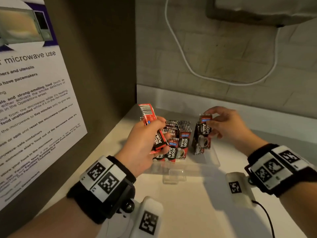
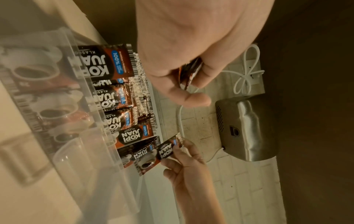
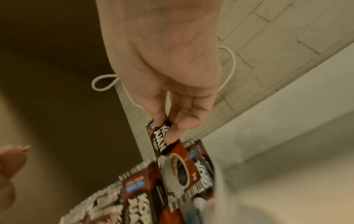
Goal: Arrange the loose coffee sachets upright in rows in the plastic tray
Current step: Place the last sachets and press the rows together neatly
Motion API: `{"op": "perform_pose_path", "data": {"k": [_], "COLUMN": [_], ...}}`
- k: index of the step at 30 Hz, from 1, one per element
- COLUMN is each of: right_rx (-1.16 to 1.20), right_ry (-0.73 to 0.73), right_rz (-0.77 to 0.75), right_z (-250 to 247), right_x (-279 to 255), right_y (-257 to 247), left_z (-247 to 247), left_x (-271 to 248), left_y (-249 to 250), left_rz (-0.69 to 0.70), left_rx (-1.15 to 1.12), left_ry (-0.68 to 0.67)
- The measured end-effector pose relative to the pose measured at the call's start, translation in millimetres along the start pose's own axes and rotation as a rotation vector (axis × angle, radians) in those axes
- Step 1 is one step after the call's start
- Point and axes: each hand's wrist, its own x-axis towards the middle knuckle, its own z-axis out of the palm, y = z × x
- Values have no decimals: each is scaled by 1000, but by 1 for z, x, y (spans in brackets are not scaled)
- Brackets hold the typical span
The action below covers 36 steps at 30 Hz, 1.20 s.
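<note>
A clear plastic tray (image 1: 211, 162) sits on the pale counter, holding several red-and-black coffee sachets (image 1: 178, 133) standing upright in rows. My left hand (image 1: 145, 143) hovers over the tray's left side and grips a small bundle of sachets (image 1: 151, 121), their barcode ends sticking up. My right hand (image 1: 223, 124) pinches the top of one upright sachet (image 1: 204, 133) at the right end of the tray. The right wrist view shows thumb and finger on that sachet (image 3: 168, 150). In the left wrist view the rows (image 2: 118, 94) stand behind the tray wall.
A poster about microwave use (image 1: 34, 100) covers the left wall. A white cable (image 1: 188, 66) loops down the tiled back wall beneath a metal wall-mounted unit (image 1: 257, 9). A small clear block (image 1: 174, 176) lies on the counter in front of the tray.
</note>
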Motion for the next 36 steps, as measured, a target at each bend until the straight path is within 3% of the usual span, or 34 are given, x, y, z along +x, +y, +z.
{"op": "perform_pose_path", "data": {"k": [17, 23, 26, 28, 31, 33, 36], "right_rx": [-241, -420, -249, 4, 361, 334, 318], "right_ry": [72, 233, 321, 248, -86, -268, -233], "right_rz": [-24, -65, -133, -194, -149, -131, -206], "right_z": [10, 6, 7, 12, 20, 24, 24], "right_x": [9, 4, -2, -12, -30, -36, -39], "right_y": [49, 34, 7, -17, -46, -52, -55], "left_z": [-4, -6, -4, -3, 0, 0, -1], "left_x": [-1, 4, 5, 5, 3, 1, 2], "left_y": [-13, -19, -19, -19, -21, -22, -19], "left_rz": [-150, -81, -53, -37, 2, 15, -21], "left_rx": [95, 114, 131, 161, 231, 231, 157], "left_ry": [-45, -44, -72, -97, -128, -123, -83]}}
